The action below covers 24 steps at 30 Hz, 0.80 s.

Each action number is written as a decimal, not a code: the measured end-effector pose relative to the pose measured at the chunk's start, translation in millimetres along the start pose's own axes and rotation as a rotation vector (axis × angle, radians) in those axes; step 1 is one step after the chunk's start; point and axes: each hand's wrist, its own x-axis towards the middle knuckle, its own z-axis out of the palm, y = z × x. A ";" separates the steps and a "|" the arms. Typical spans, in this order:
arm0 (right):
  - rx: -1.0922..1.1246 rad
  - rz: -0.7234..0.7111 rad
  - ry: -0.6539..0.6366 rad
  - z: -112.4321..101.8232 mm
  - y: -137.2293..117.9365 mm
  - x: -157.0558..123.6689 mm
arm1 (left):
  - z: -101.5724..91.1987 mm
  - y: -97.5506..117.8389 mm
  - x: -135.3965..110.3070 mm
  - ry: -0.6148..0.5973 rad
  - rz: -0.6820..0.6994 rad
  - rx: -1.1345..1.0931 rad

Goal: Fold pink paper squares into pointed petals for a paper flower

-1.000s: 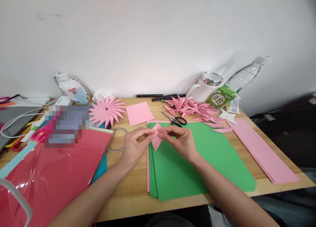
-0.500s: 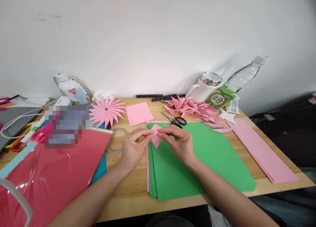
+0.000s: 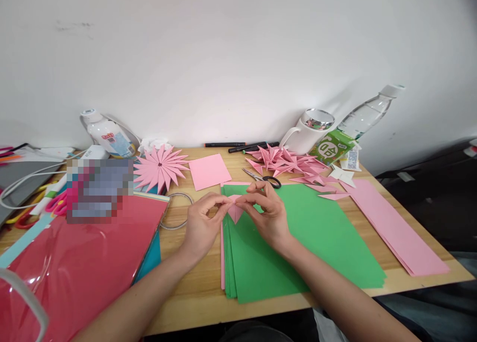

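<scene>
A small folded pink paper piece [image 3: 235, 210] is pinched between my left hand [image 3: 201, 223] and my right hand [image 3: 269, 214], its point hanging down. Both hands hover just above a stack of green paper sheets [image 3: 316, 238] on the wooden table [image 3: 194, 292]. Fingers of both hands are closed on the upper edge of the piece. Black-handled scissors [image 3: 263, 177] lie just beyond my right hand.
A finished pink paper flower [image 3: 160, 166] and a pink square [image 3: 209, 171] lie at the back. A heap of folded pink petals [image 3: 288, 162], a white mug [image 3: 309, 130], a water bottle [image 3: 367, 114], pink strips [image 3: 395, 228] sit right. Red bag [image 3: 74, 262] left.
The pink piece has been folded smaller; less of its point shows below my fingers. My right hand has shifted slightly left and up.
</scene>
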 end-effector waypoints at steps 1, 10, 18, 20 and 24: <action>-0.004 -0.003 0.010 -0.1 -0.4 0.3 | 0.1 -0.3 0.2 0.003 0.008 0.002; 0.203 0.109 0.021 -2.3 -0.2 3.0 | -0.2 1.1 1.9 -0.007 -0.115 -0.087; 0.418 0.397 -0.036 -4.3 0.1 6.2 | -2.5 2.6 6.1 0.008 -0.261 -0.225; 0.419 0.416 -0.050 -4.1 0.3 6.9 | -2.1 3.0 5.7 0.018 -0.246 -0.215; 0.370 0.343 -0.105 -3.2 1.0 6.4 | -0.5 2.9 3.6 0.048 -0.230 -0.193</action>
